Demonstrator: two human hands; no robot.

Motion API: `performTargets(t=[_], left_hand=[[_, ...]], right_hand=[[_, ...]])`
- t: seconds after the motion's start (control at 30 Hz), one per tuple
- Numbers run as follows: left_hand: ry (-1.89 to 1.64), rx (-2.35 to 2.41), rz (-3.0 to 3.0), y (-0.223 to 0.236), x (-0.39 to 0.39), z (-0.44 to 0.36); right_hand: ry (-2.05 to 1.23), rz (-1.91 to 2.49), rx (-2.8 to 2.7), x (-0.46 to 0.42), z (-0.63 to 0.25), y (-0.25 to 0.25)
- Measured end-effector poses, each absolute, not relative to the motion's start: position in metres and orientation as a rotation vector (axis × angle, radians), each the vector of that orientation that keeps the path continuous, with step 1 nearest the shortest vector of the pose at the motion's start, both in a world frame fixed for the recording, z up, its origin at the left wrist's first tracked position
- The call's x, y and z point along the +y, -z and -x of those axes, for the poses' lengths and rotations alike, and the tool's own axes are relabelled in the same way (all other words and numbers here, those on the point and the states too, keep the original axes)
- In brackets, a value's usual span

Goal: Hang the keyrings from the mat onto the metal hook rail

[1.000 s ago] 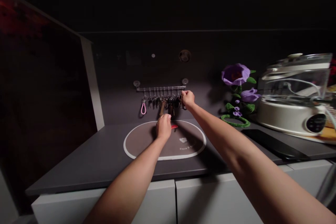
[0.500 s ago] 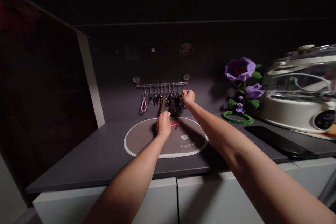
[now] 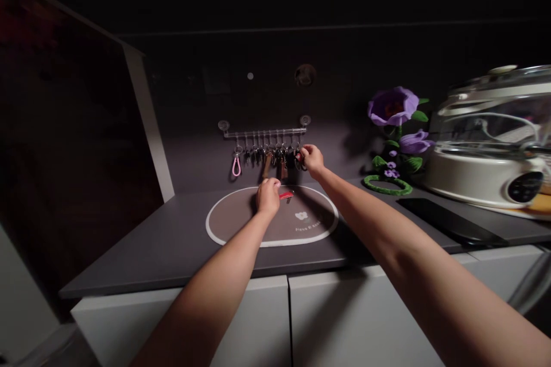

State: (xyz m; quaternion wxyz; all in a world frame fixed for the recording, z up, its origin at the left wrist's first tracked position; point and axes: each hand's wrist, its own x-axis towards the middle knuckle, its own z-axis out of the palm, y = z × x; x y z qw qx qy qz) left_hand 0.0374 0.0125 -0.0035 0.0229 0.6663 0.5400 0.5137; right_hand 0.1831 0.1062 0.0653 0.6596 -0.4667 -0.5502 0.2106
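My right hand is closed at the right end of a clear hook rail. Its fingers pinch a bunch of keys with a small red part; the hook above it is partly hidden. Lower and to the left, my left hand is closed above an oval brown mat, and its fingers hide what they hold. Just right of that hand a red object with a small dark piece shows; whether the hand touches it I cannot tell. Several key bunches and a pink loop strap hang from the rail.
Purple artificial flowers with a green ring base stand right of the mat. Beyond them is a cream appliance with a clear lid, and a flat black object lies before it. White cabinet fronts sit below the dark counter.
My right hand has shifted slightly right, and a red part now shows at its fingertips. My left hand stays beside the red object. The whole view has tilted a little.
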Motion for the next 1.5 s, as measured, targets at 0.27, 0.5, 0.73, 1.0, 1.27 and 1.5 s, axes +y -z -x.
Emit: performTargets(t=[0.27,0.5,0.73,1.0,1.27,1.5], left_hand=[[-1.466,1.688,-2.136,0.009,0.017,-0.035],[-1.285,1.689,-2.285,0.014,0.018,-0.034],[-1.089,1.692,-2.364,0.017,0.021,-0.033],[-0.852,1.840,-2.291,0.017,0.022,-0.034],[-0.931,1.790,-2.310,0.015,0.021,-0.033],[-1.110,1.678,-2.270,0.017,0.026,-0.032]], right_hand=[[-0.321,1.144,-1.245,0.084,-0.193,-0.045],[-0.306,1.216,-1.224,0.057,-0.193,-0.020],[-0.329,1.327,-1.437,0.037,-0.196,0.005],[-0.264,1.546,-1.778,0.030,-0.189,0.003],[-0.254,1.576,-1.839,0.026,-0.187,0.001],[-0.270,1.530,-1.861,0.029,-0.188,0.002]])
